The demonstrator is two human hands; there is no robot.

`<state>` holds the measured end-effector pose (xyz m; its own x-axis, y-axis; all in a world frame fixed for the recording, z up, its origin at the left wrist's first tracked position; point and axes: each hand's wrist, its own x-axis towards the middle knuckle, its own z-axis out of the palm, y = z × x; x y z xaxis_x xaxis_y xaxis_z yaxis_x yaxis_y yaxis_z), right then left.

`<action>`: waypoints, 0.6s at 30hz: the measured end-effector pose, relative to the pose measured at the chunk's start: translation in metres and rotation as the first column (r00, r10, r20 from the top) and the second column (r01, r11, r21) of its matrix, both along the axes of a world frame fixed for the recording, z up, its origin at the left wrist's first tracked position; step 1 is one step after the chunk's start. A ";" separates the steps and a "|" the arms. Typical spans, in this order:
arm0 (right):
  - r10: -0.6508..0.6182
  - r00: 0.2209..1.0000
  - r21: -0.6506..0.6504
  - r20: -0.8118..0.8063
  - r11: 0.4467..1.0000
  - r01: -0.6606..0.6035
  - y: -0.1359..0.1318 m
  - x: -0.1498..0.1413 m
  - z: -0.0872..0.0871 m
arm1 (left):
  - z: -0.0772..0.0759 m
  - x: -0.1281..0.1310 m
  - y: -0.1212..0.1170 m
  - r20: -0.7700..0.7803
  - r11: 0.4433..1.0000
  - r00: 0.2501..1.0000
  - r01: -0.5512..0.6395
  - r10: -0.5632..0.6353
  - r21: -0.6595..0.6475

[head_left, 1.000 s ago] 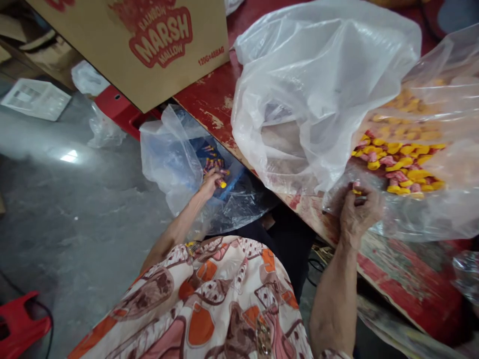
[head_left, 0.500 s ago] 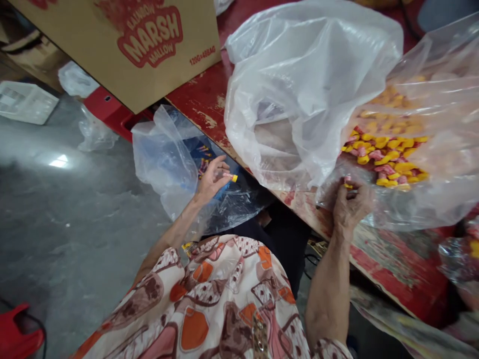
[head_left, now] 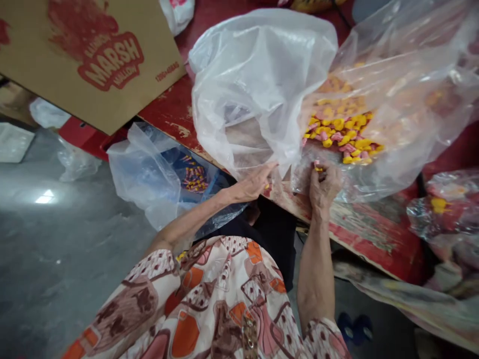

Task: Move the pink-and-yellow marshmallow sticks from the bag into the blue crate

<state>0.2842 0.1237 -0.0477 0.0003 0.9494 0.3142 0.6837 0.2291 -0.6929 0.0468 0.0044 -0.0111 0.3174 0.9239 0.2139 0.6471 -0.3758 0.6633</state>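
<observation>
Left hand (head_left: 254, 183) has come up from the lined blue bin (head_left: 194, 174) at 9 o'clock to the table edge (head_left: 337, 219); it now lies fingers extended against the empty clear bag (head_left: 258, 85), and the yellow-capped piece it carried half a second ago is gone, presumably dropped in the bin. Right hand (head_left: 324, 182), unchanged in place, is curled narrow, pinching a small yellow-and-pink piece (head_left: 317, 168) at the mouth of the big bag of yellow and pink pieces (head_left: 344, 134) at 1 o'clock. Cardboard carton (head_left: 93, 60) at 10 o'clock reads "MARSH MALLOW" in red; smaller print is too blurred to read.
</observation>
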 end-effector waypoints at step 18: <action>0.005 0.997 -0.155 0.080 0.988 0.007 -0.006 0.000 0.027 | 0.007 -0.005 -0.006 0.091 0.993 0.992 -0.077 0.085 -0.089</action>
